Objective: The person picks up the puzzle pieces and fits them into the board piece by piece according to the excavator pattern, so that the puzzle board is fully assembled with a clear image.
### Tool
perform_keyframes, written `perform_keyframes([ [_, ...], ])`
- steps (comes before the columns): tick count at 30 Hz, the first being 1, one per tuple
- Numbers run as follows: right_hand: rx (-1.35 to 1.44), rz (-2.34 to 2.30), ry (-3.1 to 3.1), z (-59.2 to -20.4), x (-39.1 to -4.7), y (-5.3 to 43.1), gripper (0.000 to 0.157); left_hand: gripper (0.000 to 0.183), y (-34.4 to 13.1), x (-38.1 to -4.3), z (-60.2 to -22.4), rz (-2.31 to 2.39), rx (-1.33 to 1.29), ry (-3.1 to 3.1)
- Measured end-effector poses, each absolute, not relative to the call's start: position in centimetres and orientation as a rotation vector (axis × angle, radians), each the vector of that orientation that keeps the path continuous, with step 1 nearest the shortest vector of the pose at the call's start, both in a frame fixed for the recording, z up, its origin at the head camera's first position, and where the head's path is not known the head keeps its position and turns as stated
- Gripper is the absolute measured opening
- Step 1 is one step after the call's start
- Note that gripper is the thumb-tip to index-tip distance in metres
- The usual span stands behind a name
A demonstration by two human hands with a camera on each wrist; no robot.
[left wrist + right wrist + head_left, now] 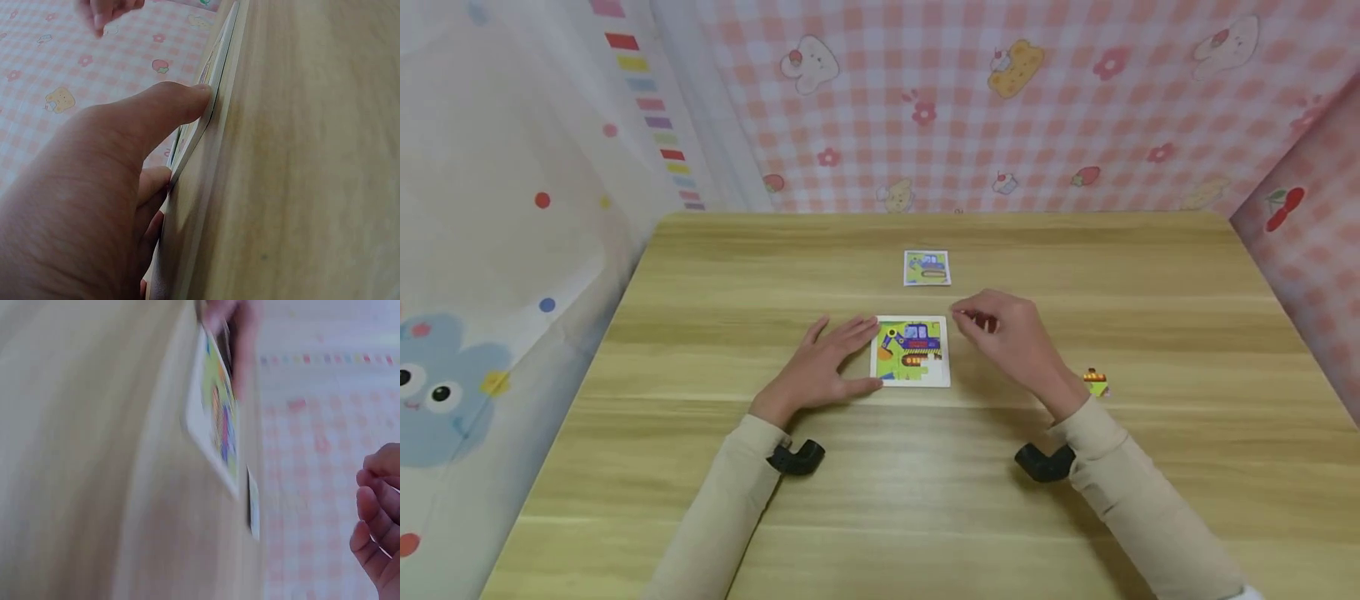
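A white-framed jigsaw puzzle (912,340) with a blue excavator picture lies on the table, a pale gap showing at its lower right. My left hand (820,367) rests along its left side, fingers and thumb spread apart. In the left wrist view, the thumb (178,103) presses on the frame's edge. My right hand (1011,337) is raised just beyond the frame's upper right corner, its fingers loosely curled. Nothing shows between those fingers (375,512) in the right wrist view. One loose puzzle piece (1096,383), orange and green, lies right of the right wrist.
A small card (927,268) with a matching excavator picture lies behind the puzzle. The wooden table (910,500) ends at a pink checked cloth (880,108) at the back. Black curved mounts (1045,461) stick out from both wrists.
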State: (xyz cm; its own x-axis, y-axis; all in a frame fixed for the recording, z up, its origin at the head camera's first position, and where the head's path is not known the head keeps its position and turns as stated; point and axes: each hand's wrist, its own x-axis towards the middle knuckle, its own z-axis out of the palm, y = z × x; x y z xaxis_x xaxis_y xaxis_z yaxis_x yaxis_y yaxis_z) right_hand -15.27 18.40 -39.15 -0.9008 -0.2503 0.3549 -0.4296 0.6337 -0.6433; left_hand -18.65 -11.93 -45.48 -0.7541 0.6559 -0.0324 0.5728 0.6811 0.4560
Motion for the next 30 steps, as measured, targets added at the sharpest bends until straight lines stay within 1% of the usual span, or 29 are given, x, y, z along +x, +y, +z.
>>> perform_keyframes([
  [4,0.487,1.063,-2.597,-39.3,-14.9,22.5,0.011,0.090,-12.0,-18.5,-45.5,0.619,0.993,2.699],
  [10,0.380,0.998,-2.691,-39.9,-13.0,28.0,0.014,0.090,-12.0,-18.4,-45.5,0.624,0.997,2.690],
  [15,0.363,0.932,-2.818,-40.7,-11.9,31.4,0.017,0.090,-12.1,-18.6,-45.6,0.625,1.010,2.691],
  [19,0.381,0.904,-2.901,-41.2,-11.7,33.0,0.018,0.090,-12.2,-18.8,-45.6,0.626,1.005,2.706],
  [22,0.393,0.920,-2.970,-41.5,-11.5,33.7,0.021,0.090,-12.3,-18.7,-45.6,0.629,0.990,2.703],
  [30,0.508,1.057,-2.949,-42.8,-10.3,35.7,0.039,0.090,-12.3,-18.7,-45.9,0.635,0.977,2.692],
])
